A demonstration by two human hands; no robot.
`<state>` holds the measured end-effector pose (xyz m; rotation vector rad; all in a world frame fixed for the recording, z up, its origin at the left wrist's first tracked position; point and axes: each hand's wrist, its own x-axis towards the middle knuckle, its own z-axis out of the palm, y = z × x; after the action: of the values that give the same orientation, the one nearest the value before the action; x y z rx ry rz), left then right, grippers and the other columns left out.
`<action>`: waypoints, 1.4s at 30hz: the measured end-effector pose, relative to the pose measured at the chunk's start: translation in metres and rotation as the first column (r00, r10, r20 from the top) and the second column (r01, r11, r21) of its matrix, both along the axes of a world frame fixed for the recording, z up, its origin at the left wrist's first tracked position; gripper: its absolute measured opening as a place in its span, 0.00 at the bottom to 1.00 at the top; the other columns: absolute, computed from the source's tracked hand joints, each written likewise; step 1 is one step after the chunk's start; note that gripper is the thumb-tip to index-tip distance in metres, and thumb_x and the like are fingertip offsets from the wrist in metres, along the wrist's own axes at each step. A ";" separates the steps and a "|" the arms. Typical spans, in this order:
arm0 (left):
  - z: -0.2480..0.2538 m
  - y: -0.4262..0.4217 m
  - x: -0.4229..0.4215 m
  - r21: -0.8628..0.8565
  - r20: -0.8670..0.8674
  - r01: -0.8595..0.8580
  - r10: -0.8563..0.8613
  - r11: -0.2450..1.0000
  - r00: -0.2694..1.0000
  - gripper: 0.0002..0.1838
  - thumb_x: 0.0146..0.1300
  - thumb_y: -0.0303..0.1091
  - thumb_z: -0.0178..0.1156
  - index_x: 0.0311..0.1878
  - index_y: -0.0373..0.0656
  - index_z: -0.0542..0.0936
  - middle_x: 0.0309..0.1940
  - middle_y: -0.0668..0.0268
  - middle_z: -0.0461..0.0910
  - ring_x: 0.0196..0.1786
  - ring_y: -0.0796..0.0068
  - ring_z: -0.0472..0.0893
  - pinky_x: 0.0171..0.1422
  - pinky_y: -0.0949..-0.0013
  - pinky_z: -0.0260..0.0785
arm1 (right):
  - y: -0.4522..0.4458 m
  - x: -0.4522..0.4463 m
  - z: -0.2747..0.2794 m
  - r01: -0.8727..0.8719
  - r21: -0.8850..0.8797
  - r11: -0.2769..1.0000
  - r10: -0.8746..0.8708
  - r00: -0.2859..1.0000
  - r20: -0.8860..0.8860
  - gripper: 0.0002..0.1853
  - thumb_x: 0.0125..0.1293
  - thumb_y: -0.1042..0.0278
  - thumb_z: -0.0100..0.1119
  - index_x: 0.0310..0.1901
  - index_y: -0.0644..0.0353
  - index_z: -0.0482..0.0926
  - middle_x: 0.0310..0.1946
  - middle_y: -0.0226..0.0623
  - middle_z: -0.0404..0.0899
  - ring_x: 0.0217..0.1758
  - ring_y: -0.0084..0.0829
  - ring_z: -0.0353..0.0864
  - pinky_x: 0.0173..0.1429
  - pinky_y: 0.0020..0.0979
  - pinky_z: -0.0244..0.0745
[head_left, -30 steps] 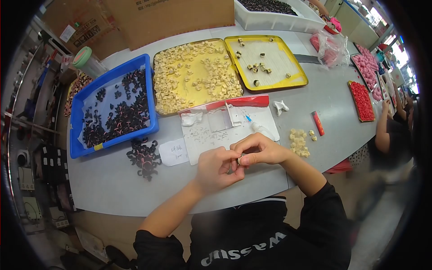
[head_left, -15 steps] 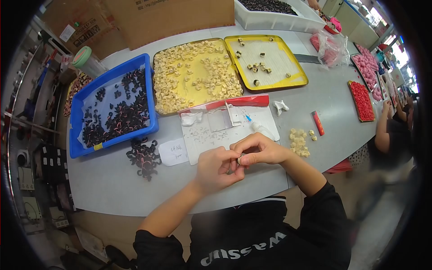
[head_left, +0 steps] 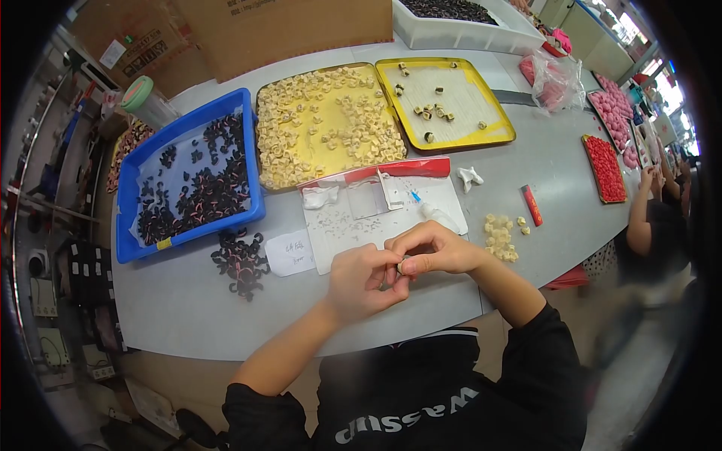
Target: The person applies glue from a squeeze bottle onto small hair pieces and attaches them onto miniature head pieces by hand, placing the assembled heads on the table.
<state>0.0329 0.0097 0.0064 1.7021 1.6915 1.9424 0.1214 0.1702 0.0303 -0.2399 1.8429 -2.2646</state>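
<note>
My left hand (head_left: 365,281) and my right hand (head_left: 436,249) meet over the table's near side, fingertips pinched together on one small cream-and-dark piece (head_left: 404,267). Beyond them lies a white sheet (head_left: 331,248) with dark crumbs, a clear plastic box (head_left: 367,201) and a small bottle with a blue tip (head_left: 440,216). Left of the sheet, a paper note (head_left: 289,254) lies beside a pile of black pieces (head_left: 241,267). To the right of my hands is a cluster of cream pieces (head_left: 499,239), near a red tube (head_left: 532,206).
A blue tray (head_left: 257,188) holds black pieces. Two yellow trays (head_left: 323,128) (head_left: 466,90) stand behind the sheet. Further off are a cardboard box (head_left: 286,34), a white bin (head_left: 451,35), a lidded jar (head_left: 150,105) and a red-filled tray (head_left: 604,169). Another person's arm (head_left: 639,214) shows at right.
My hands hold nearly the same pose around the small piece. At the far right, the other person's hands have shifted slightly.
</note>
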 end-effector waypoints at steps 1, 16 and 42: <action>0.000 0.000 0.000 0.001 0.002 0.002 -0.002 1.000 1.000 0.21 0.42 0.21 0.69 0.41 0.45 0.74 0.17 0.72 0.70 0.16 0.85 0.68 0.21 0.80 0.61 | 0.001 0.000 0.001 -0.016 0.001 1.000 0.016 1.000 0.006 0.10 0.64 0.68 0.57 0.37 0.68 0.79 0.35 0.34 0.79 0.43 0.23 0.74 0.52 0.27 0.67; 0.000 0.000 -0.006 0.067 -0.156 0.042 -0.031 0.997 0.987 0.24 0.37 0.21 0.70 0.40 0.40 0.72 0.14 0.74 0.66 0.13 0.87 0.61 0.17 0.82 0.51 | 0.001 0.001 -0.003 -0.058 -0.048 0.997 0.055 0.997 -0.051 0.10 0.57 0.73 0.63 0.39 0.69 0.80 0.36 0.36 0.79 0.43 0.26 0.75 0.54 0.29 0.67; 0.004 -0.003 -0.006 0.137 -0.250 0.050 -0.014 0.989 0.968 0.21 0.37 0.24 0.71 0.37 0.46 0.76 0.19 0.71 0.72 0.20 0.71 0.72 0.21 0.69 0.62 | 0.002 -0.001 -0.006 -0.056 -0.015 0.998 0.055 0.996 -0.067 0.12 0.48 0.74 0.71 0.34 0.67 0.80 0.28 0.33 0.75 0.34 0.25 0.71 0.44 0.28 0.65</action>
<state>0.0266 0.0065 0.0105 2.0892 1.6173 1.9490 0.1205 0.1723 0.0239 -0.3692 1.8255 -2.2619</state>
